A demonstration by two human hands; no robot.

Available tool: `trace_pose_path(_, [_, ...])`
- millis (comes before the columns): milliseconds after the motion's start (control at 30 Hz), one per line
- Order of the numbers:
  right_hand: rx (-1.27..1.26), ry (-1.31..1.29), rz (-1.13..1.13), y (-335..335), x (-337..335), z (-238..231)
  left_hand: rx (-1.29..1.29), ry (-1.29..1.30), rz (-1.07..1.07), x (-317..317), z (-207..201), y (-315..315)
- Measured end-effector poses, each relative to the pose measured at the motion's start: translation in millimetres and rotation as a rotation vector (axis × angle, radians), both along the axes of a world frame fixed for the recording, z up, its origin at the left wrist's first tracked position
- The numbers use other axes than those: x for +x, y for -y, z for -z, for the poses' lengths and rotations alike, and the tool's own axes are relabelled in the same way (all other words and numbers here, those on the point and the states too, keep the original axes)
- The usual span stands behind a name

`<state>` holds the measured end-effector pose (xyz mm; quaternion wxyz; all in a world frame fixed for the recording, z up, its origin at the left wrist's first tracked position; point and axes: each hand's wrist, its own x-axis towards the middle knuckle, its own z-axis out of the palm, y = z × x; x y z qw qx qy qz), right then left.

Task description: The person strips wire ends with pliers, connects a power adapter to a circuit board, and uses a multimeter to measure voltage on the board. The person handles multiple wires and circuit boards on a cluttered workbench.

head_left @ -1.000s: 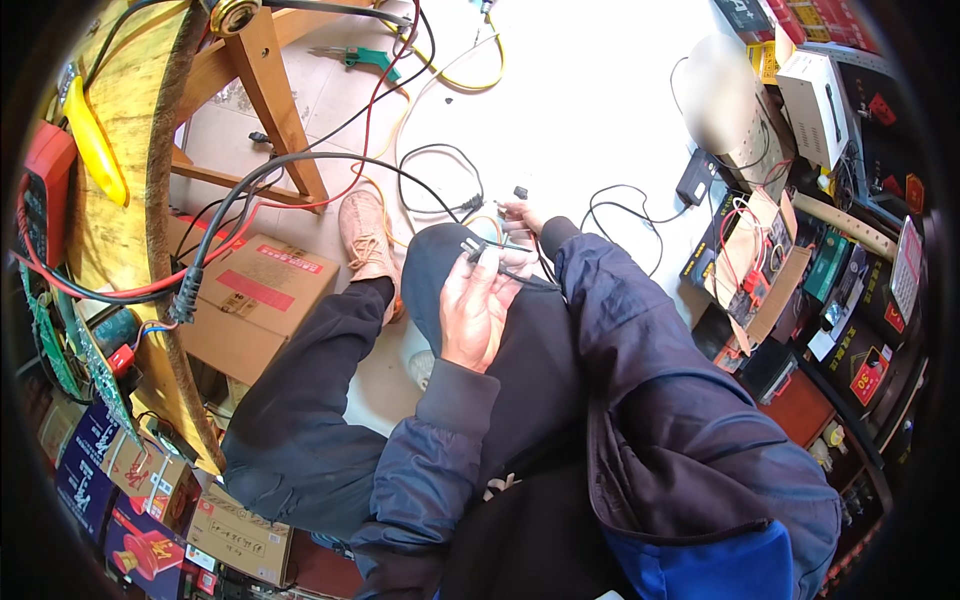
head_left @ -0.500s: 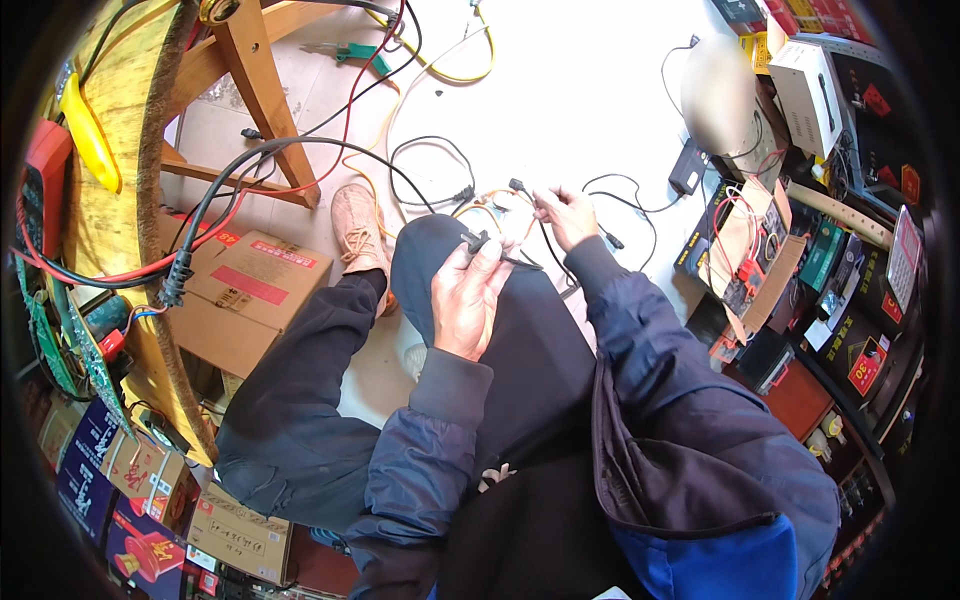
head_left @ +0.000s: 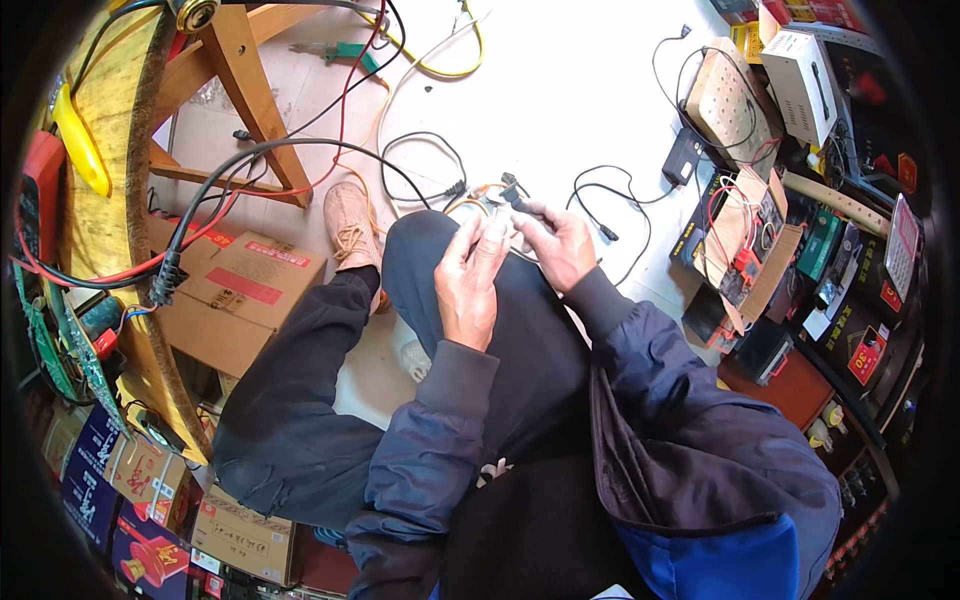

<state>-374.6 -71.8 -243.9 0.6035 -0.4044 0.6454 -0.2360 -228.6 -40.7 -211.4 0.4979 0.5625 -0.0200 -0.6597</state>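
Note:
Above my right knee, my two hands meet at the fingertips. My left hand is closed in a pinch, with the thumb and fingers pointing away from me; what they hold is mostly hidden. My right hand is also closed, its fingertips at a small black cable plug that shows just beyond them. Small pale and orange wires lie around and behind the fingers. A looped black cord rests on the pale floor farther off.
A wooden bench with a yellow-handled tool stands at left, a cardboard box beneath it. Another black cord and a black power adapter lie at right, near an open carton of wires. Black-and-red cables hang at left.
My right hand has moved left and nearer, so both hands now meet. The black connector seen in my left hand is no longer visible there. The view has shifted slightly.

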Motion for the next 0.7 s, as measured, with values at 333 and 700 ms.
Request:
trace_pose_path(333, [0.101,-0.563,-0.168,-39,-1,173,-0.061,-0.114,-0.036,12,4,-5])
trace_pose_path(700, [0.037,-0.520,-0.329,-38,-3,194,-0.067,-0.142,-0.058,11,8,-2])
